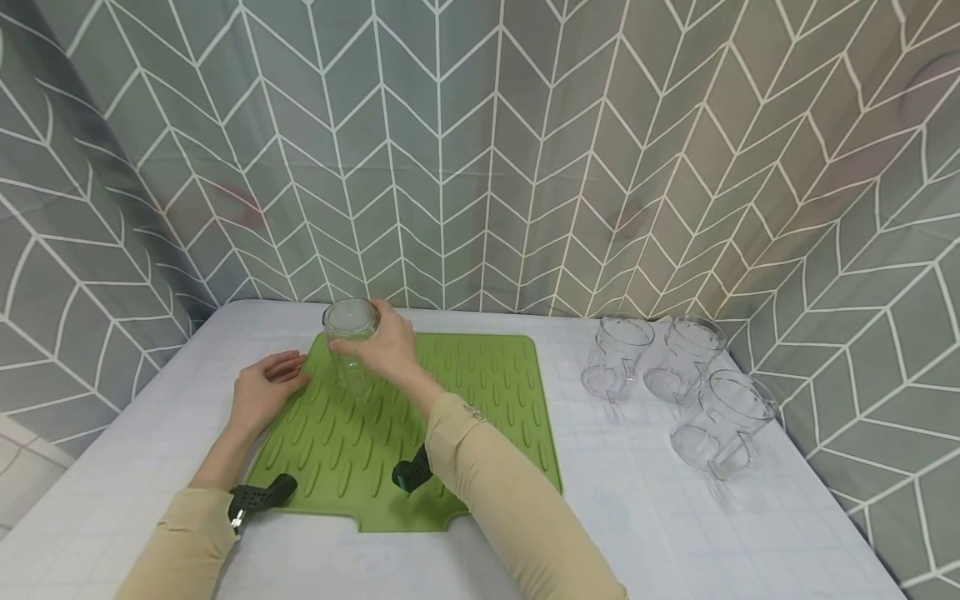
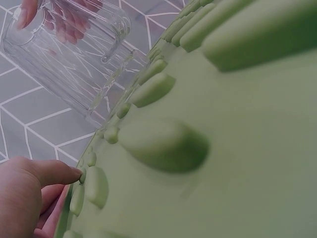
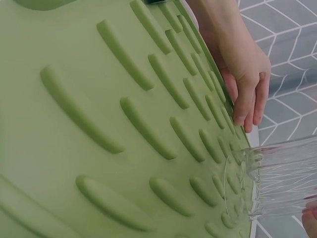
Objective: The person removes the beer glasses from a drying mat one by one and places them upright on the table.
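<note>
A clear glass mug [image 1: 352, 354] is upside down over the back left of a green ridged mat [image 1: 450, 417]. My right hand [image 1: 386, 342] grips it near its upturned base; in the left wrist view its fingers show through the glass mug [image 2: 64, 59]. The mug's rim [image 3: 233, 188] is at the mat's surface; whether it bears fully on it I cannot tell. My left hand [image 1: 262, 392] rests at the mat's left edge. In the left wrist view the thumb of the left hand [image 2: 25, 188] lies at that edge, the other fingers beyond it, loosely bent.
Three more clear mugs stand on the white table [image 1: 622, 517] at the right: a left one [image 1: 617, 358], a back one [image 1: 684, 358] and a front one [image 1: 720, 421]. A grey patterned curtain [image 1: 465, 167] hangs behind the table and along both sides.
</note>
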`<state>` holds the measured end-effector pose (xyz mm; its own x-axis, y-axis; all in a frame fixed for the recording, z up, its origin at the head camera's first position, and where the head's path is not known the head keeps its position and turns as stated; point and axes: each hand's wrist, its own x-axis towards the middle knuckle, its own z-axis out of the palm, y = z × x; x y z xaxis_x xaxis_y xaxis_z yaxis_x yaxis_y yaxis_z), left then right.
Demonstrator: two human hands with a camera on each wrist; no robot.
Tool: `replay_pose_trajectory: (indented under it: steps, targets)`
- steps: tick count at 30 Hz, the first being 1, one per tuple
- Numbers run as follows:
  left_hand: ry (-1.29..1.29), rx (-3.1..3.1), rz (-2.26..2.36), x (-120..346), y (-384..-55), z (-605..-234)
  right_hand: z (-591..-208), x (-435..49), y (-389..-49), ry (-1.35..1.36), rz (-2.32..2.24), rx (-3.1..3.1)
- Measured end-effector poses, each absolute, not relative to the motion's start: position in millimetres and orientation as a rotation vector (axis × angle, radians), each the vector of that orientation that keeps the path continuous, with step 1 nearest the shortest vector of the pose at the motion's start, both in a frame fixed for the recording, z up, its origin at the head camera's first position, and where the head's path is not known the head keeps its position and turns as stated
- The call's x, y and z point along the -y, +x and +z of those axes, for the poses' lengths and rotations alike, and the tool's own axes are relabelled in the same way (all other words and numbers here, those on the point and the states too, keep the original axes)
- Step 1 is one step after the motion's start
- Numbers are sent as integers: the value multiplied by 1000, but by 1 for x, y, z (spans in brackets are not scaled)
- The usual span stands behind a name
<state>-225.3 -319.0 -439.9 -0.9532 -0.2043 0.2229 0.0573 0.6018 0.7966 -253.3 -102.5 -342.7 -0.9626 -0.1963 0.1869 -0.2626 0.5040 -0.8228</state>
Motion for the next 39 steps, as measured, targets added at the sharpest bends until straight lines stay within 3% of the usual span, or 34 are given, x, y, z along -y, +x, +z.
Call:
replay_pose_trajectory:
  steps: [39]
  targets:
    - [119,2499,-1369,318,-224,-440,-346,74,-253,329,1579,2663]
